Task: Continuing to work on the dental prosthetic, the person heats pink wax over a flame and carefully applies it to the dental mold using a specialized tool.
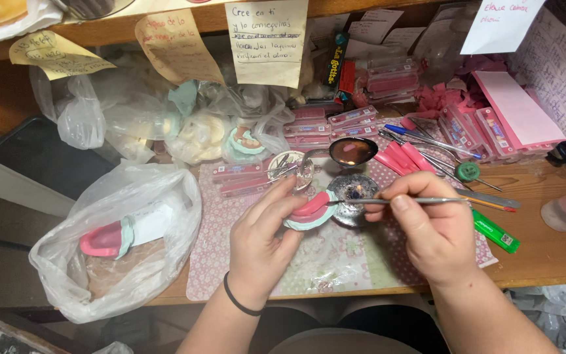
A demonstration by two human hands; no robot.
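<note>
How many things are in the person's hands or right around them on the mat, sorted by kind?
Pink wax dental models on green bases: 2, one in the left hand at, one in the plastic bag
Metal tool in the right hand: 1
Spoon: 1
Green lighter: 1
Total: 5

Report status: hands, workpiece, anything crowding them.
Left hand grips pink wax dental model. Right hand holds metal spatula, tip at the wax. Round metal dish directly behind; green lighter beside right hand.
</note>
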